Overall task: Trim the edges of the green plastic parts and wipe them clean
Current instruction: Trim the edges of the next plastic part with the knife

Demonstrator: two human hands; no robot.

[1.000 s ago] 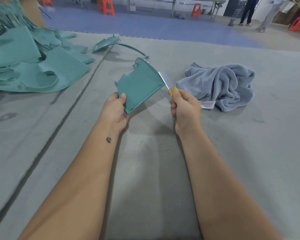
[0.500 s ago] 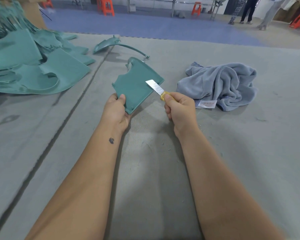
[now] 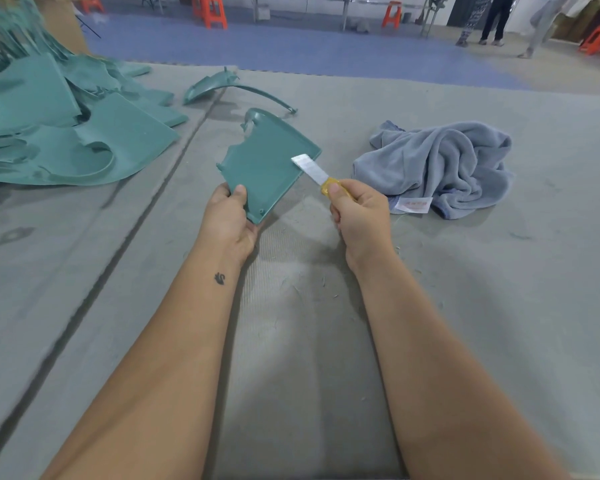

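Observation:
My left hand grips the near corner of a flat green plastic part, holding it tilted above the grey mat. My right hand is curled round the yellow handle of a utility knife. Its silver blade lies across the part's right edge, tip pointing up and left. A crumpled blue-grey cloth with a white label lies on the mat just right of the knife hand.
A heap of green plastic parts fills the far left of the grey mat. One curved green part lies alone behind the held piece. Small shavings dot the mat between my forearms. Orange stools and standing people are far behind.
The knife blade swung from beyond the part's right corner to lying over its right edge. My right hand shifted slightly left. The part stays in my left hand.

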